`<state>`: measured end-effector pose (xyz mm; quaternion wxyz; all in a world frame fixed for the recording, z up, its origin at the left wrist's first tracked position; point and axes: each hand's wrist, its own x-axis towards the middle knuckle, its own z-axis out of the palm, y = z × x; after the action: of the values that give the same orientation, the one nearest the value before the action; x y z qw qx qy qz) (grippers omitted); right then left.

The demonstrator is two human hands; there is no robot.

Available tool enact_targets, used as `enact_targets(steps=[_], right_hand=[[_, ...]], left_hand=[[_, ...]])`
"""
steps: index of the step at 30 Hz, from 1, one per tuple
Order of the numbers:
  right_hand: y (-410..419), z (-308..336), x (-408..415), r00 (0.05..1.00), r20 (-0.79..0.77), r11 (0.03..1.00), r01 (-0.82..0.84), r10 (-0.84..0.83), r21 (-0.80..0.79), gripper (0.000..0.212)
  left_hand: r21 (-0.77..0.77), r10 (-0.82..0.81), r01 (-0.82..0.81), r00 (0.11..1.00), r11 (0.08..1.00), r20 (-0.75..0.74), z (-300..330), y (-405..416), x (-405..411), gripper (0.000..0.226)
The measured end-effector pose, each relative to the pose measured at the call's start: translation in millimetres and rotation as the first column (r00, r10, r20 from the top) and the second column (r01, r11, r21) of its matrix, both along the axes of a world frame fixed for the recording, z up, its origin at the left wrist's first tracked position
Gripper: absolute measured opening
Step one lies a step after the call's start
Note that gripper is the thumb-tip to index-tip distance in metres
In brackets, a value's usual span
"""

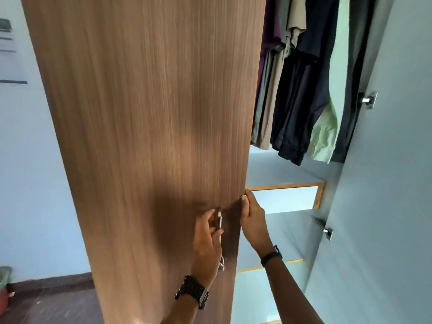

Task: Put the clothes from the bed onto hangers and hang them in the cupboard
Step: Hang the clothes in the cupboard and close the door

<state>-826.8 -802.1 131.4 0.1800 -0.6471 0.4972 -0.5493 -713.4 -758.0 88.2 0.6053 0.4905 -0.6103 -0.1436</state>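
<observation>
A tall brown wooden cupboard door (145, 127) fills the middle of the view. My left hand (207, 242) grips the metal handle (220, 222) near the door's right edge. My right hand (253, 218) holds that free edge, thumb on the front face and fingers curled behind it. To the right of the door the cupboard stands open. Inside, several hanging clothes (304, 78) show in purple, beige, navy, pale green and dark grey. No bed or loose hanger is in view.
Blue cupboard panels with metal hinges (369, 100) stand at the right. Pale shelves with wooden trim (285, 186) sit below the clothes. A blue wall (30, 171) and dark floor (46, 305) lie to the left of the door.
</observation>
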Motion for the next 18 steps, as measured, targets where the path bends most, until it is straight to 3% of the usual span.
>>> enact_targets(steps=[2,6,18], right_hand=[[-33.5,5.1,-11.5,1.0,-0.029,1.0,-0.009,0.01,0.019,0.031],[-85.1,9.0,-21.4,0.999,-0.024,0.998,-0.035,0.036,0.045,0.032],[-206.3,3.4,-26.5,0.986,0.091,0.988,-0.147,0.142,0.046,0.028]], left_hand=[[0.122,0.015,-0.003,0.995,0.993,-0.102,3.0,-30.1,-12.2,0.034],[0.219,-0.008,0.02,0.998,0.975,-0.055,8.3,-85.1,-18.2,0.018],[0.198,-0.081,0.067,0.995,0.978,0.061,10.2,-201.4,-8.8,0.008]])
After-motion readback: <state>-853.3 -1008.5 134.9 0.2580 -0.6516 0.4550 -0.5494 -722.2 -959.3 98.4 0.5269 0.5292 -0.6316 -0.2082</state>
